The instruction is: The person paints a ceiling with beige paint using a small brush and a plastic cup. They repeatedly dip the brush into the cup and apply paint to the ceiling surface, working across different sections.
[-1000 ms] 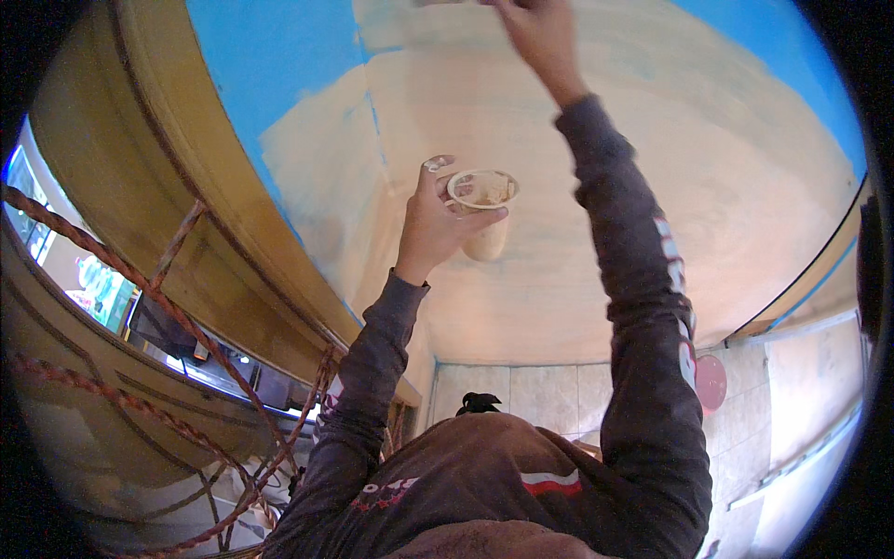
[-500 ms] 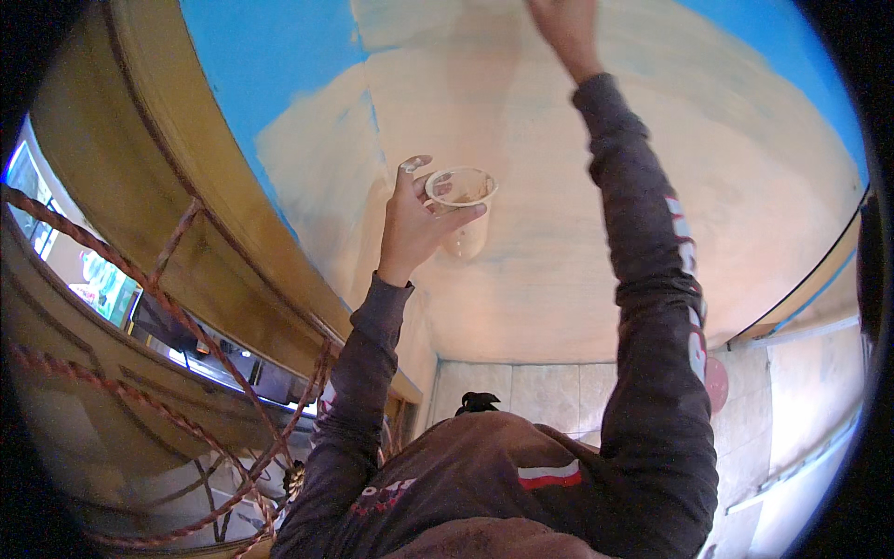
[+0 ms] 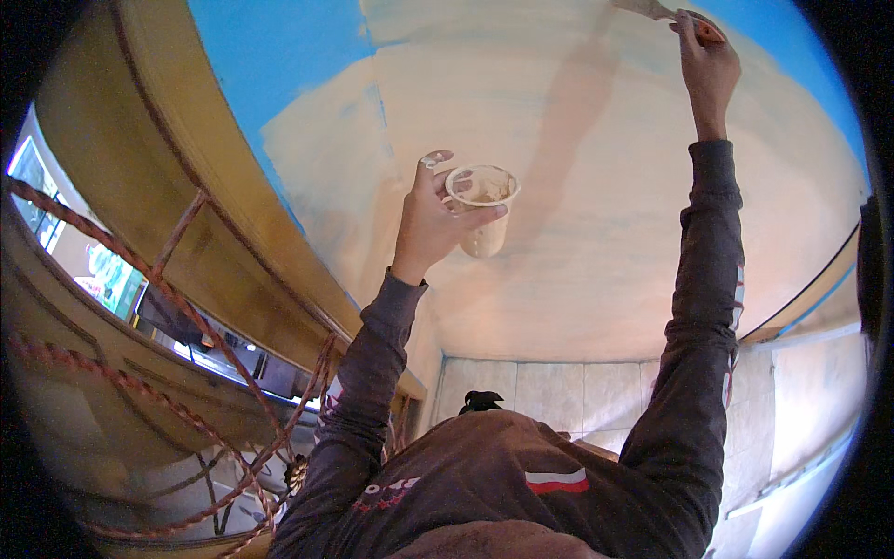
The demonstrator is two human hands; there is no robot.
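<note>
In my left hand [image 3: 428, 228] is a translucent plastic cup [image 3: 483, 238], gripped round its side below the rim. Cream paint coats its inside, and spots of paint mark my fingers. My right hand [image 3: 710, 70], raised high at the upper right, is closed around the orange-brown handle of a paintbrush [image 3: 643, 7]. The brush points left, its bristles at the top edge of the picture by the wall. Cream paint covers most of the wall [image 3: 559, 289] in front of me, with blue [image 3: 279, 47] left along its top and upper left. Whether the bristles touch the wall I cannot tell.
A brown wooden frame [image 3: 219, 168] curves along the left, beside twisted reddish metal bars [image 3: 112, 247]. Through the opening on the left, a bright window [image 3: 37, 177] shows. Pale tiles [image 3: 549, 387] line the floor below the wall. A wooden edge [image 3: 810, 289] runs at the right.
My right hand has swung right and lower, bringing the paintbrush into view. My left hand and the cup have shifted slightly right in the picture.
</note>
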